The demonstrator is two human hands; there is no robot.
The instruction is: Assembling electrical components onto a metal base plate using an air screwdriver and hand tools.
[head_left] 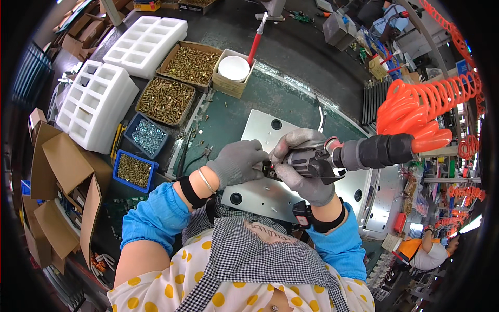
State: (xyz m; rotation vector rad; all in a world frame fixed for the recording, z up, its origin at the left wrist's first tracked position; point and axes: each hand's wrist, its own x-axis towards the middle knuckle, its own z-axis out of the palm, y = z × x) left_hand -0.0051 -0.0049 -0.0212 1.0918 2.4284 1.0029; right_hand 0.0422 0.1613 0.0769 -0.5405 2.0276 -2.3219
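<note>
Screwdriver [317, 158]: grey pneumatic, orange coil hose; R hand [306, 166] fingers wrapped round body, L hand [236, 162] fingers pinching tip.

We note bright, even overhead light, soft shadows, mild glare on the metal plate [270, 130]; strong fisheye bending, black vignette at rim, centre sharp.

dark green workbench [291, 99], cluttered; cardboard boxes [57, 171] at left; orange coiled hoses [431, 99] at right.
</note>
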